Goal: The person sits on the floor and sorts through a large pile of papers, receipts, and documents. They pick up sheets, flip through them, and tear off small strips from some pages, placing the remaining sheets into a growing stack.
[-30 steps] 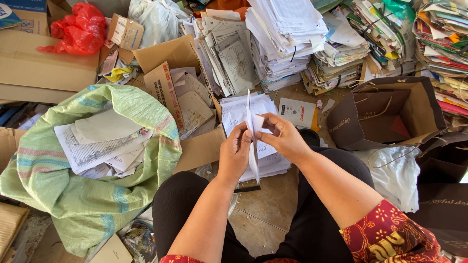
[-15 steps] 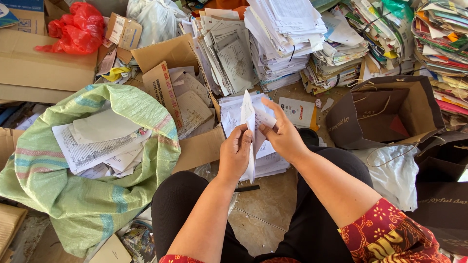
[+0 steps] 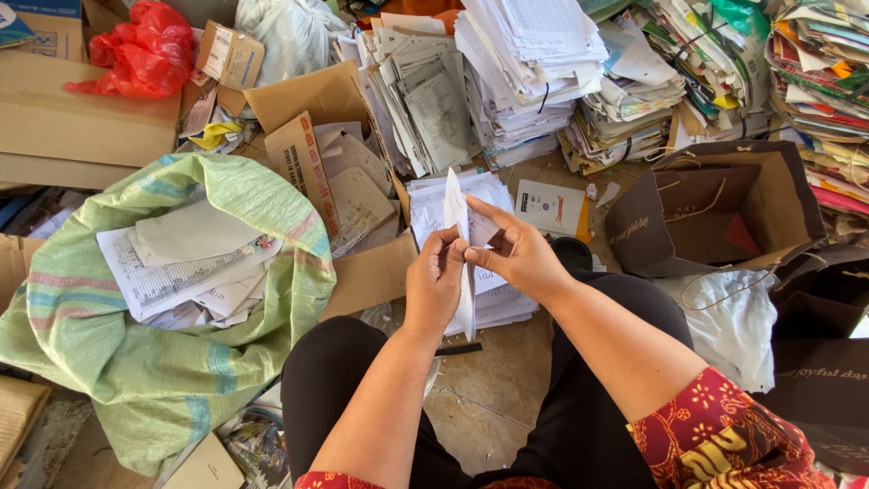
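- Where bundled paper stacks (image 3: 534,81) fill the far wall, they lean and slump against one another, tied with dark cord so the loose, dog-eared sheets hold together; the edges look soft and ragged.
- Open at the mouth, the woven green sack (image 3: 172,362) sits to the left of the person's knees, its rim rolled back so sheets can drop straight in; printed white papers (image 3: 181,263) lie flat and crumpled inside, and the plastic weave is striped and slightly glossy.
- Flattened cardboard boxes (image 3: 81,118) lie beyond the sack, stiff, brown and matte, with a crinkled red plastic bag (image 3: 145,50) resting on top.
- Standing open at the right, a dark brown paper carrier bag (image 3: 715,213) has thin cord handles and creased, rigid sides.
- Resting on the floor just ahead of the knees, a low white sheet pile (image 3: 489,299) is within easy reach of both hands.
- Closed in a pinch, the left hand (image 3: 434,285) grips the lower part of a folded white sheet (image 3: 457,217), which stands edge-up between the hands, directly above that pile.
- Fingers partly spread, the right hand (image 3: 520,258) holds the same sheet from the other side, forefinger stretched along it as if to separate or steady the thin, limp paper.
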